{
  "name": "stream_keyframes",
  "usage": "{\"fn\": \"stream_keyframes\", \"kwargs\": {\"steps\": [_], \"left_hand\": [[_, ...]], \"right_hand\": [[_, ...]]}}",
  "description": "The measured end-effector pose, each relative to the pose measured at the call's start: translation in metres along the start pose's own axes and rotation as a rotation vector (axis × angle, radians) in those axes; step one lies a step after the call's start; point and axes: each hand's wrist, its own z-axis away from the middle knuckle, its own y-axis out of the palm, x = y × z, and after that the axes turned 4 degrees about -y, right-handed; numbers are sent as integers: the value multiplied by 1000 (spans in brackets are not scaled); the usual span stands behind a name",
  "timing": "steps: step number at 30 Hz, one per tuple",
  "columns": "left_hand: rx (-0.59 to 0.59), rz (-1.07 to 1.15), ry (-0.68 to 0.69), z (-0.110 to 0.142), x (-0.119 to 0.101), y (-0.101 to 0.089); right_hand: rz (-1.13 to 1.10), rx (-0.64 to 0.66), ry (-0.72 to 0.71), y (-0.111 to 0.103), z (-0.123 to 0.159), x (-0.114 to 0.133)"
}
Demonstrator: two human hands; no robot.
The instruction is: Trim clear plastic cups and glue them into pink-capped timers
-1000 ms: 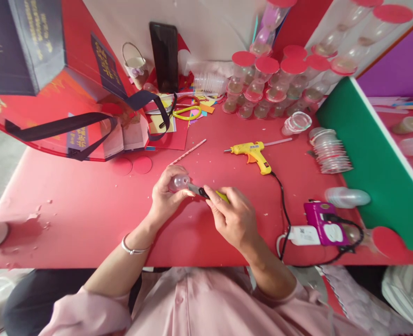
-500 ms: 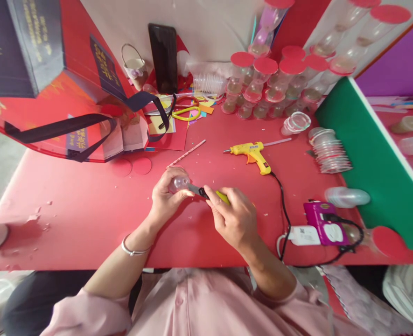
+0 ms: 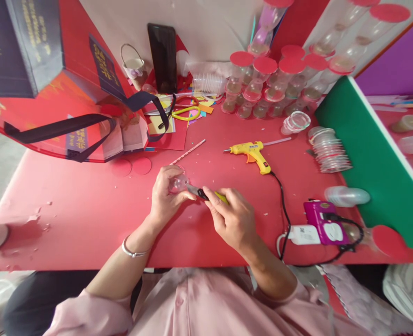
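Observation:
My left hand [image 3: 166, 193] is closed around a small clear plastic cup [image 3: 178, 183], which is partly hidden by the fingers. In my right hand [image 3: 232, 214] is a yellow-and-black utility knife [image 3: 202, 192], its blade pointing left. The blade tip meets the clear plastic near its right end; how deep it goes I cannot tell. Just beyond my left hand, a striped stick [image 3: 188, 151] lies on the red table [image 3: 97, 224]. A yellow hot glue gun [image 3: 250, 154] rests on its side past my right hand, with a glue stick in its back.
A red paper bag [image 3: 83, 88] stands at the left, beside scissors [image 3: 185, 112] and paper scraps. Hourglass-shaped cup pairs with red discs [image 3: 264, 65] are stacked at the back. Stacked lids [image 3: 329, 149], cups [image 3: 346, 196] and a purple power adapter [image 3: 327, 224] sit at the right.
My left hand has tilted the clear cup slightly, so more of it shows. The knife has shifted a little to the left with my right hand.

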Motion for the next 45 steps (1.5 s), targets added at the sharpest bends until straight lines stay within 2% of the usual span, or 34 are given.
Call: {"fn": "stream_keyframes", "kwargs": {"steps": [5, 10, 24, 31, 37, 45], "left_hand": [[-42, -7, 31, -1, -1, 1], [-34, 122, -34, -3, -9, 5], [67, 239, -46, -7, -18, 4], [98, 276, -151, -6, -21, 6], [52, 309, -219, -3, -15, 5], [56, 255, -138, -6, -19, 4]], "right_hand": [[-15, -3, 4, 0, 0, 1], [-28, 4, 18, 2, 1, 0], [60, -42, -28, 2, 2, -1], [104, -22, -34, 1, 2, -1], [63, -14, -35, 0, 2, -1], [54, -26, -24, 2, 3, -2]]}}
